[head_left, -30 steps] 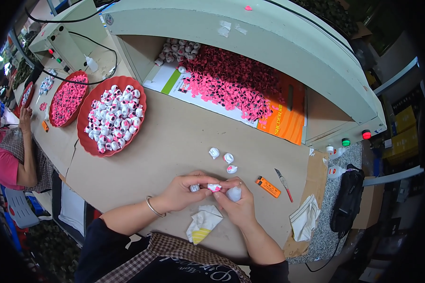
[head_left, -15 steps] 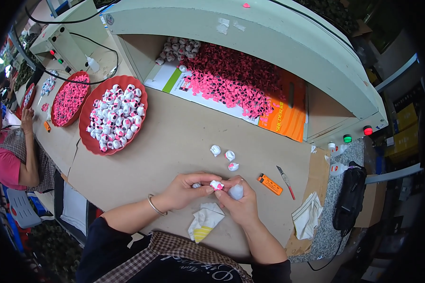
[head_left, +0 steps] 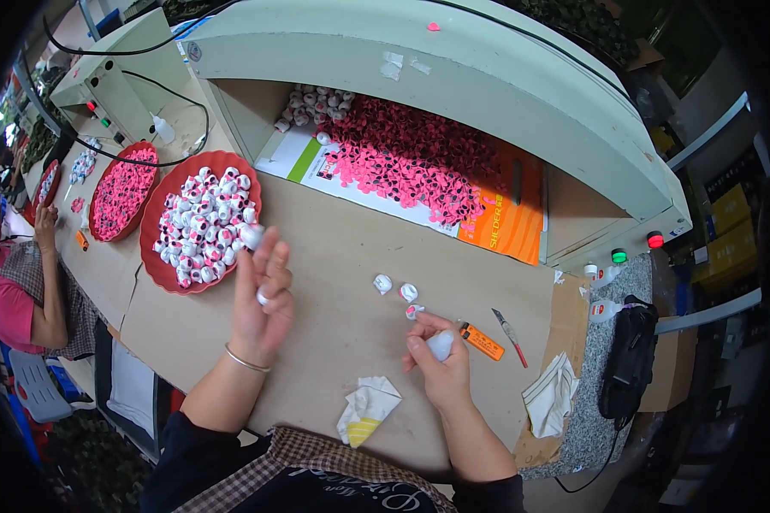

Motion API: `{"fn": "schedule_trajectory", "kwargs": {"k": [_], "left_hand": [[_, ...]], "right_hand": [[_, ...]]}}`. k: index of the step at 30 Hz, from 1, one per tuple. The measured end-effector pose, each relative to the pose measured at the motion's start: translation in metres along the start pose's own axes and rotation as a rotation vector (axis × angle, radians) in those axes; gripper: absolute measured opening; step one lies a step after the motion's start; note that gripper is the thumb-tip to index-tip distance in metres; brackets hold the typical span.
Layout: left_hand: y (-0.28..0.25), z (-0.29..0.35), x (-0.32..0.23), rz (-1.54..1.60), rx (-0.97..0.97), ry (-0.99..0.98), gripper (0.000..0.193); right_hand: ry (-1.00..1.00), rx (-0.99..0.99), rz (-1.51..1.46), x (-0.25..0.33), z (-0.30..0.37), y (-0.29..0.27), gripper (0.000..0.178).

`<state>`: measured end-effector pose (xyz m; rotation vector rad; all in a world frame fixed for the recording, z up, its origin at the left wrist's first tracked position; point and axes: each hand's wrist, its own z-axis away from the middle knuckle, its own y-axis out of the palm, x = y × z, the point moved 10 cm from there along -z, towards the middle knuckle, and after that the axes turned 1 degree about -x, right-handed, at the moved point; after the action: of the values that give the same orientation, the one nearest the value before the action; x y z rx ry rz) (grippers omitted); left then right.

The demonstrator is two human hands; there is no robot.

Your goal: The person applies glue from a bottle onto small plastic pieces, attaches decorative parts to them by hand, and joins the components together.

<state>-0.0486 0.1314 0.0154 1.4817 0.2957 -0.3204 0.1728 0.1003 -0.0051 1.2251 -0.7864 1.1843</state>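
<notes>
My left hand (head_left: pixel 263 303) is raised at the right rim of a red scalloped bowl (head_left: pixel 164 278). A small white rounded piece (head_left: pixel 251 237) is at its thumb and fingertips, slightly blurred; a second white piece (head_left: pixel 262 297) is tucked under its curled fingers. My right hand (head_left: pixel 439 363) is closed around a small translucent white squeeze bottle (head_left: pixel 441 344). Its index fingertip is at a white piece with pink on it (head_left: pixel 414 312); touching or just apart, I cannot tell. Two more white pieces, one at the left (head_left: pixel 382 284), lie beyond it. The bowl holds many white-and-pink pieces.
An orange lighter (head_left: pixel 482 340) and a craft knife (head_left: pixel 510 336) lie right of my right hand. Cloths (head_left: pixel 370 410) are near me. Pink cut-outs (head_left: pixel 402 171) fill the pale-green hooded box (head_left: pixel 505 51). Another person (head_left: pixel 26 291) sits at left.
My left hand has moved left to the bowl with a white-and-pink piece. My right hand has parted from it, still holding the bottle, its index finger extending toward the loose pieces.
</notes>
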Motion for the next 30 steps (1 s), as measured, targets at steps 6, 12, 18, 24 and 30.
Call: {"fn": "schedule_trajectory", "kwargs": {"k": [6, 12, 18, 24, 30], "left_hand": [[-0.005, -0.003, 0.024, -0.721, -0.064, -0.123, 0.036], [0.088, -0.012, 0.077, -2.121, 0.551, 0.599, 0.045], [0.085, -0.005, 0.160, -2.362, 1.079, 0.555, 0.035], [0.074, -0.022, 0.153, -2.250, 0.874, 0.486, 0.022], [0.097, -0.009, 0.159, -2.189, 0.918, 0.459, 0.020]], "right_hand": [[-0.063, -0.233, 0.011, 0.000, -0.005, -0.035, 0.036], [-0.109, -0.250, 0.016, 0.008, -0.005, -0.046, 0.037], [-0.105, -0.243, -0.041, -0.011, -0.013, -0.058, 0.038], [-0.153, -0.226, -0.018, -0.013, -0.017, -0.054, 0.038], [-0.317, -0.256, 0.234, 0.016, -0.009, -0.046, 0.037]]}}
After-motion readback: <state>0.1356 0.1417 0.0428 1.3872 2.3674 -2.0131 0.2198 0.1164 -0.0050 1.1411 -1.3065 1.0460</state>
